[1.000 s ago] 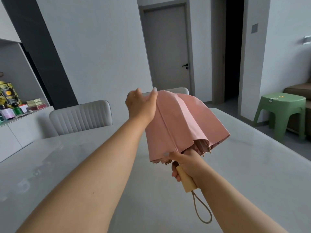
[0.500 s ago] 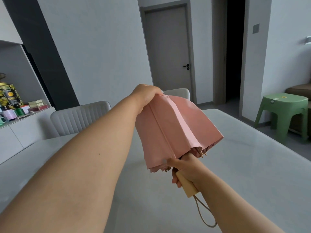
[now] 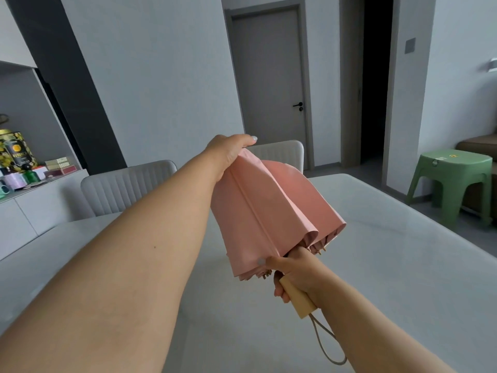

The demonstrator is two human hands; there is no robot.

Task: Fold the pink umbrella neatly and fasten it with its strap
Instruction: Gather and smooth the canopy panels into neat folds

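The umbrella (image 3: 271,211) is held in the air above the table (image 3: 403,265), its top pointing away from the person, apparently so both ends are steadied while the loose canopy is gathered. The right hand (image 3: 294,275) has its fingers wrapped round the wooden handle (image 3: 297,298), thumb pressing the canopy's lower edge. The left hand (image 3: 228,153) cups the far top, fingers curled over the fabric. The fastening strap cannot be made out; the wrist loop (image 3: 326,343) hangs free.

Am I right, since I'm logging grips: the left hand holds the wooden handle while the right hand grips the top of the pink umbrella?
Not quite: the hands are swapped. In the head view the right hand holds the wooden handle, while the left hand grips the top of the pink umbrella.
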